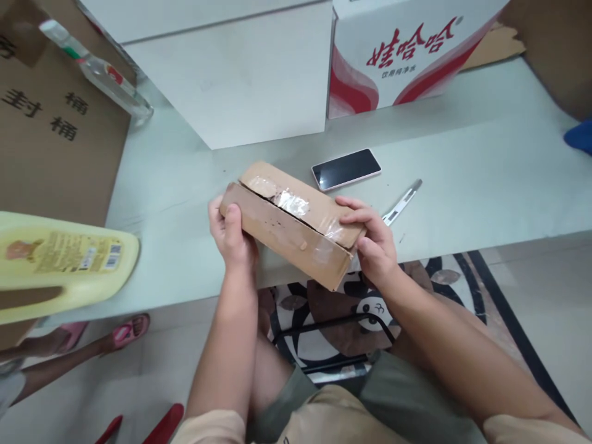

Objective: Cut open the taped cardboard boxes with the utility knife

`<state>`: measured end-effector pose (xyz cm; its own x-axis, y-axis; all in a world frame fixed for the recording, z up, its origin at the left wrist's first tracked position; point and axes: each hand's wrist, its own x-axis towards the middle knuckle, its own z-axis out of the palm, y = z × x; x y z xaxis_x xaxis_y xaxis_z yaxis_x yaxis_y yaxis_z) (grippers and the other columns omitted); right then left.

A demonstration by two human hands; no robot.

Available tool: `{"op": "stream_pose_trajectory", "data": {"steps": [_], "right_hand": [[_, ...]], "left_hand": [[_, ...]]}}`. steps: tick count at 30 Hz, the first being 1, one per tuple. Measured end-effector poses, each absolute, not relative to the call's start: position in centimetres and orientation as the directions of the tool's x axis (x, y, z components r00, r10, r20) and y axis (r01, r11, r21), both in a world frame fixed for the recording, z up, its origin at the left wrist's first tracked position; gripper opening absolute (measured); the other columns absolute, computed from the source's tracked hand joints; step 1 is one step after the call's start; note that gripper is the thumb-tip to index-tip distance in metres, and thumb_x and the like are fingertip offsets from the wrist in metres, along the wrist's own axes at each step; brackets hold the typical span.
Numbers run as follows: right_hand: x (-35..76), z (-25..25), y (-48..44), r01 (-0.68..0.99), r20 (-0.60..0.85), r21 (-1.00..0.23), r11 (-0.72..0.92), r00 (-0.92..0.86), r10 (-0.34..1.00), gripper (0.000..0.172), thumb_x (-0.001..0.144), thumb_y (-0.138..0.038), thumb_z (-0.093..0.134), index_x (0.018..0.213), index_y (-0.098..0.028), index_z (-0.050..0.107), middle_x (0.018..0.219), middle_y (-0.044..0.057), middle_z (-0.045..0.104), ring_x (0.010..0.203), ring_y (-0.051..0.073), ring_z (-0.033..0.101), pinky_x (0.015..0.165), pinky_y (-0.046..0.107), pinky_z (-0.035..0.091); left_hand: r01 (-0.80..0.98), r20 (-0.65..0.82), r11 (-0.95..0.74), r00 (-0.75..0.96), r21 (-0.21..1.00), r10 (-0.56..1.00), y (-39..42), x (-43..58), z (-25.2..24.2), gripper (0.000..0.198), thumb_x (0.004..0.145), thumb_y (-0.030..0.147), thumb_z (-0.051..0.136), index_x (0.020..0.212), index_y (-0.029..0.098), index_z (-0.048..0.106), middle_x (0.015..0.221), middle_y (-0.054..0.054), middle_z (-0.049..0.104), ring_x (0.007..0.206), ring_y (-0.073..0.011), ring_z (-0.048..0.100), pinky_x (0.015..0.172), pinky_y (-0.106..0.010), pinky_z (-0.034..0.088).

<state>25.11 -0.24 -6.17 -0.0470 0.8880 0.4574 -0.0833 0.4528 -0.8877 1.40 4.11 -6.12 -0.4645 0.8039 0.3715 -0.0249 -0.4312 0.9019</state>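
Observation:
A small brown cardboard box with clear tape along its top seam is held over the front edge of the pale table. My left hand grips its left end, thumb on the near face. My right hand grips the right end, fingers curled over the top flap. The top seam looks slit and slightly parted. A metal utility knife lies on the table just behind my right hand. A phone lies face up beyond the box.
A large white block and a red-and-white printed carton stand at the back. A brown carton and a clear bottle are at left, with a yellow jug near the edge. Another person's sandalled foot shows lower left.

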Motion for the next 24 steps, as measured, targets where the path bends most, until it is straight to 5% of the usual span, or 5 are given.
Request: {"op": "stream_pose_trajectory", "data": {"steps": [10,24], "right_hand": [[24.5,-6.9,-0.1,-0.051,0.524,-0.850,0.524,0.009,0.852,0.027,0.094,-0.054,0.065,0.109,-0.032,0.070,0.136,0.004,0.067,0.128,0.030,0.064,0.111,0.055,0.050],[24.7,-6.5,0.0,0.011,0.479,-0.878,0.478,0.017,0.878,0.022,0.089,-0.049,0.069,0.097,-0.029,0.069,0.132,0.004,0.070,0.127,0.031,0.064,0.109,0.055,0.050]], "left_hand": [[0.034,0.393,-0.405,-0.334,0.914,0.857,4.3,-1.0,-8.4,0.057,0.085,0.063,0.072,0.131,0.032,0.060,0.132,-0.007,0.060,0.122,-0.0284,0.064,0.106,-0.045,0.052],[-0.006,0.377,-0.408,-0.371,0.913,0.849,4.4,-0.6,-7.9,0.055,0.081,0.062,0.078,0.123,0.030,0.065,0.121,-0.005,0.067,0.110,-0.0233,0.068,0.102,-0.041,0.055]]}}
